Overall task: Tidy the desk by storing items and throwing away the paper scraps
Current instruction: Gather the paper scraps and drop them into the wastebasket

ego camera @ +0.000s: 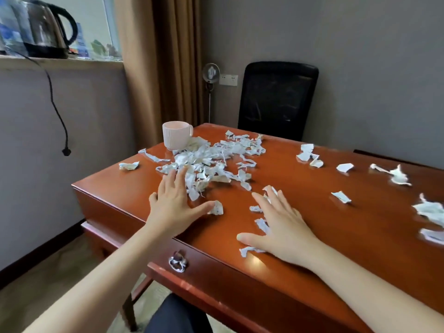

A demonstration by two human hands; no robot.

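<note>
Hidden / unclear:
- Desk (312, 212), red-brown wood: its end farthest right of the mug (176, 138) is cut off by the frame edge.
- The paper scraps farthest right of the mug are motion-blurred, with outlines hard to make out.
- The main heap (211, 159) of scraps is too tangled to count piece by piece. It lies against the mug's base and spreads right of and nearer than the mug.
- The right hand (283, 227) covers parts of the scraps beneath it; only their ends show at the fingers and thumb.
- Kettle (45, 27), on the sill up and left of the mug: its top is cut by the frame, and the items beside it are blurred.

Counts:
- Mug: 1, pale, ribbed, upright on the desk's far left corner.
- Heaps: 1. Loose scraps: 2 left of the mug's heap, and at least 8 scattered well to the right of the mug.
- Office chair (276, 102): 1, behind the desk, right of the mug.
- Drawer pull (177, 261): 1, on the desk front, below the mug.

Hands:
- Left hand (175, 205): fingers spread and straight, fingertips at the heap's near edge, thumb tip touching a crumpled scrap (216, 207).
- Right hand: fingers spread, palm down, lying flat on the desk over several scraps, nearer than and right of the mug.
</note>
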